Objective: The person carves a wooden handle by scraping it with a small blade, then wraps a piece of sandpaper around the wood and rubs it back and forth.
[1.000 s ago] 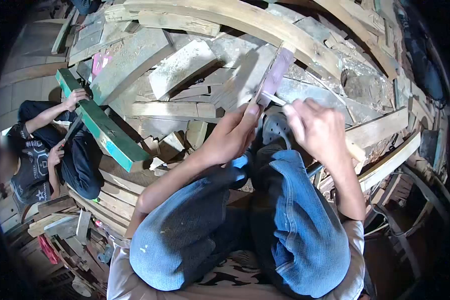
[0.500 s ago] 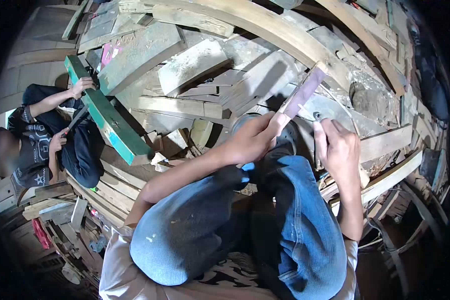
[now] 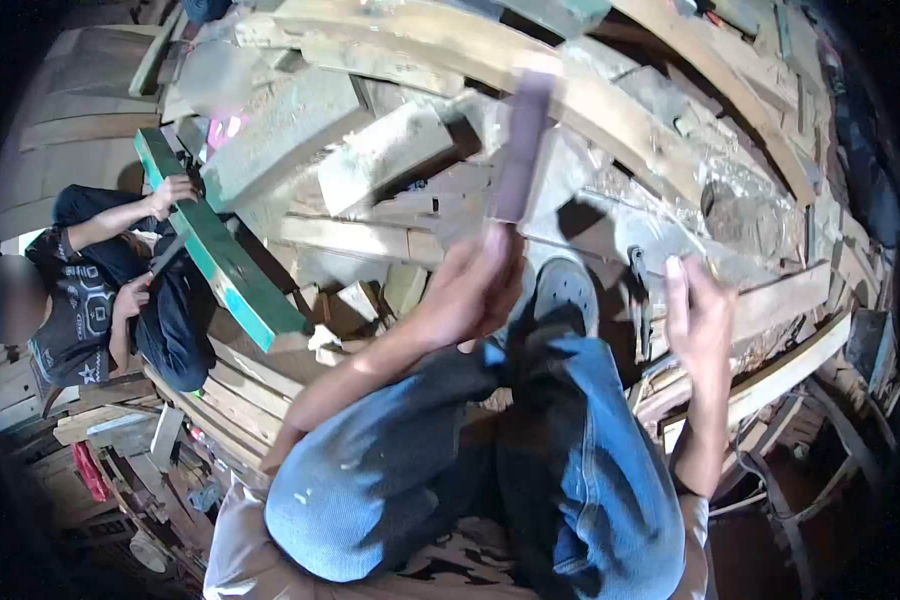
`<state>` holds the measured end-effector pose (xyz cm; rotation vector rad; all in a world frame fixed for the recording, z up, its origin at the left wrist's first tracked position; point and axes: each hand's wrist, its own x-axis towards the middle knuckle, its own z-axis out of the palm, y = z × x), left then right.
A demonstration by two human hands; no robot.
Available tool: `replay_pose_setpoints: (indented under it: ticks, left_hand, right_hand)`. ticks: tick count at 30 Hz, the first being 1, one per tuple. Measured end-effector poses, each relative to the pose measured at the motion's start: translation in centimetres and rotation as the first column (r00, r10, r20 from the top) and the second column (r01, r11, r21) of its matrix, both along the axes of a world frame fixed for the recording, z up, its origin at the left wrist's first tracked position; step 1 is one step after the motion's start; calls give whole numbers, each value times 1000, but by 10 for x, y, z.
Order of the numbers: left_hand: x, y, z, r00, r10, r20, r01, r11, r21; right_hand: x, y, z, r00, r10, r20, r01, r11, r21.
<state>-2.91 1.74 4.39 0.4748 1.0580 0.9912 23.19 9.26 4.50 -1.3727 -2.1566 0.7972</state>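
Note:
My left hand [image 3: 478,285] is closed round the lower end of a flat wooden strip [image 3: 525,140] with a purple face. The strip points upward and is blurred by motion. Over to the right, my right hand [image 3: 700,305] is raised with its fingers curled and pinched together; a small thing may be in them, but I cannot make it out. Between the hands, a dark metal tool [image 3: 638,290], pliers-like in shape, lies on the wood beside my grey clog [image 3: 567,290].
On the left a seated person [image 3: 70,300] steadies a green-painted beam [image 3: 220,240] with one hand and holds a dark long tool [image 3: 165,258] in the other. A pale wood block [image 3: 385,150], a long curved plank [image 3: 630,120] and a round stump [image 3: 732,205] lie ahead.
My left hand has swung the strip leftward and more upright. My right hand has moved slightly right and down, away from the strip. The view has shifted a little.

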Motion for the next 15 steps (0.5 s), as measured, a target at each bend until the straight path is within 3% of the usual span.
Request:
replay_pose_setpoints:
  ticks: [1, 3, 5, 7, 8, 9, 10, 11, 12, 14, 15]
  left_hand:
    - [-5, 1, 6, 988, 156, -13, -157, 988, -6]
    - [-20, 6, 14, 844, 522, -124, -491, 844, 214]
    - [-45, 5, 14, 589, 804, 84, -763, 519, 384]
    - [-58, 15, 41, 327, 941, 87, -818, 235, 524]
    - [-66, 13, 42, 251, 957, 149, -824, 130, 552]
    - [-73, 4, 44, 298, 932, 205, -815, 137, 563]
    - [-78, 4, 44, 257, 943, 209, -805, 90, 586]
    - [-78, 7, 45, 211, 954, 214, -793, 39, 608]
    - [-74, 7, 47, 209, 962, 177, -768, 50, 639]
    - [-62, 5, 43, 148, 980, 133, -719, 14, 695]
    - [-53, 8, 39, 227, 956, 185, -744, 48, 666]
  right_hand:
    - [-3, -3, -1, 999, 35, 8, -35, 999, -3]
    - [-1, -10, -14, 1000, 8, -14, -9, 999, -44]
    - [-3, -12, -13, 1000, 5, -8, -6, 993, -119]
    - [-7, -12, -8, 999, 40, -7, -41, 992, -121]
    - [-9, -14, -7, 999, 33, -25, -35, 992, -117]
    - [-11, -16, -7, 998, 38, -47, -43, 992, -115]
    - [-13, -18, -8, 997, 43, -70, -53, 986, -157]
    - [-13, -18, -12, 994, 102, -37, -105, 992, -72]
    - [-17, -19, -12, 991, 79, -111, -93, 987, -132]
    - [-12, -22, -21, 994, 100, -46, -107, 975, -195]
    - [-5, -23, -31, 995, 71, -65, -84, 971, -224]
